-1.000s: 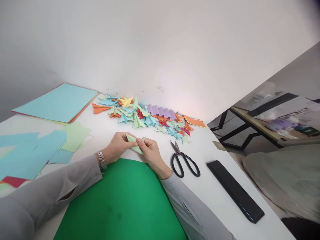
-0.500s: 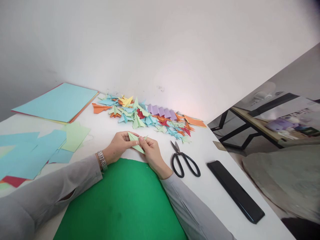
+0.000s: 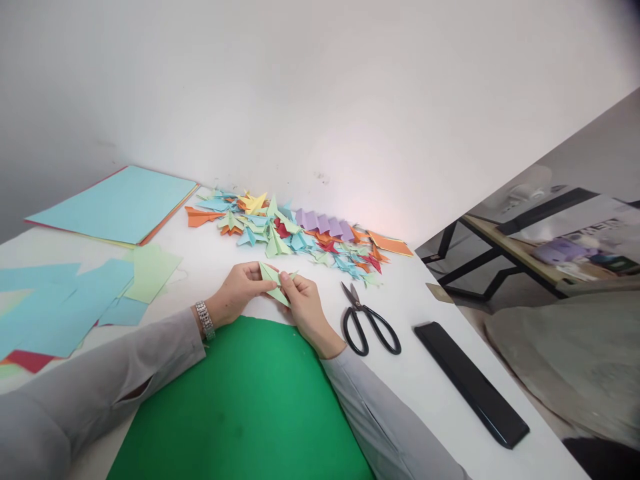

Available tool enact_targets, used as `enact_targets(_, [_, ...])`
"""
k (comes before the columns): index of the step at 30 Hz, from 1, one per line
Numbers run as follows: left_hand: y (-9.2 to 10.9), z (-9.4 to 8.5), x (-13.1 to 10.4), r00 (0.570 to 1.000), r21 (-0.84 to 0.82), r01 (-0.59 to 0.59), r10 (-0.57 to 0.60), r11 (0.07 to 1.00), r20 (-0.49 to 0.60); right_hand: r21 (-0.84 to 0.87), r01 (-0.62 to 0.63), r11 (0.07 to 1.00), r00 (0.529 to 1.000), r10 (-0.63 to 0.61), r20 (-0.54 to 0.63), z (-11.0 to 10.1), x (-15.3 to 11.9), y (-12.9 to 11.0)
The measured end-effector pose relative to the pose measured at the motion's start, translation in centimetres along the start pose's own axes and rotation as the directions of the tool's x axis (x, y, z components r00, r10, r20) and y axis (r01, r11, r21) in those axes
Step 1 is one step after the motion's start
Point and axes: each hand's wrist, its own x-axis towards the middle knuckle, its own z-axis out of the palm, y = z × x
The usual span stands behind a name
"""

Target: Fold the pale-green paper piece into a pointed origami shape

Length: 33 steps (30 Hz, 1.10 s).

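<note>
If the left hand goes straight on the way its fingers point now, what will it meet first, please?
Probably the right hand, whose fingers grip the same folded pale green paper that the left hand holds. Depth there is hard to judge.

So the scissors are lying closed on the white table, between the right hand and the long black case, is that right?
Not quite: in the head view the scissors lie with their blades parted, not closed. They are indeed on the white table, between the right hand and the long black case.
</note>
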Motion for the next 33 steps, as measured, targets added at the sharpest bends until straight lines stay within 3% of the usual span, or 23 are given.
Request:
enact_targets(4, [-0.26, -0.23, 0.08, 1.000, 0.061, -0.012, 0.012, 0.998, -0.003, 0.004, -0.011, 1.000, 1.000, 0.011, 0.003, 0.04, -0.06, 0.12])
enact_targets(15, [-0.59, -0.74, 0.32, 0.999, 0.074, -0.046, 0.045, 0.996, 0.019, -0.079, 0.109, 0.991, 0.991, -0.103, 0.083, -0.37, 0.01, -0.32])
enact_targets(23, [-0.32, -0.55, 0.18, 0.995, -0.006, 0.002, -0.002, 1.000, 0.100, 0.021, -0.029, 0.999, 0.998, 0.027, 0.052, -0.28, -0.06, -0.44])
enact_targets(29, [-0.13, -0.28, -0.08, 0.996, 0.011, -0.015, 0.014, 1.000, 0.086, -0.012, 0.058, 0.998, 0.997, -0.058, 0.048, -0.37, 0.13, -0.66])
enact_targets(33, [-0.18, -0.33, -0.07, 0.996, 0.001, 0.007, -0.007, 1.000, 0.086, 0.011, 0.038, 0.999, 0.999, -0.038, 0.033, -0.35, 0.21, -0.57])
